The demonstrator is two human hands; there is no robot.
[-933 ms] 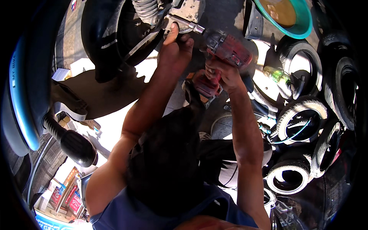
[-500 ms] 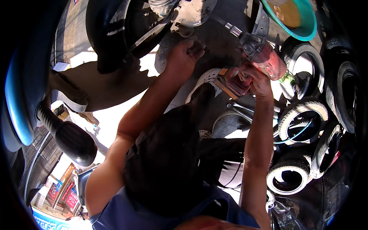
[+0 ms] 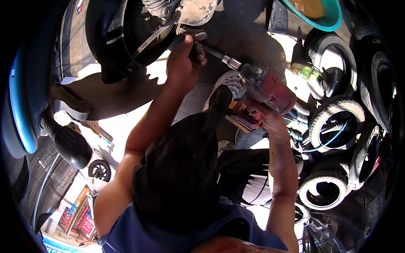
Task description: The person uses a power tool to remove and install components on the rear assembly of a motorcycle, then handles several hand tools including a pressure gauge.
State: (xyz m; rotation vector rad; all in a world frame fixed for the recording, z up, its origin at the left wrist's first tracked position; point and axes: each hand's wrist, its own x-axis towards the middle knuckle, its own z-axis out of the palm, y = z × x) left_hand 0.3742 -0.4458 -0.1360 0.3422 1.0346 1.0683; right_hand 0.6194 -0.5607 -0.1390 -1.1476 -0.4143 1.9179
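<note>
We have the red power wrench (image 3: 276, 90) at 2 o'clock from the middle of the view, its nose aimed toward 10 o'clock. Our right hand (image 3: 268, 117) is wrapped round its pistol grip, fingers closed. A slim metal extension (image 3: 214, 53) runs from the silver collar (image 3: 231, 62) toward our left hand (image 3: 183, 63), at 11 o'clock. There the thumb points up and the fingers curl beside the extension's tip; we cannot tell whether they pinch it or only lie next to it.

We judge the wrench stiff and fairly heavy, with weight in both its body and the battery base (image 3: 244, 122). The pistol grip looks the surest hold, with a palm under the body if it sags. The bare extension is rigid and may be slippery, so we would pinch it near the collar.

A pale metal plate (image 3: 196, 12) sits near 12 o'clock, beyond the left hand. A teal basin (image 3: 333, 21) stands between 1 and 2 o'clock, and a pale-walled tyre (image 3: 314, 128) lies at 3 o'clock.
</note>
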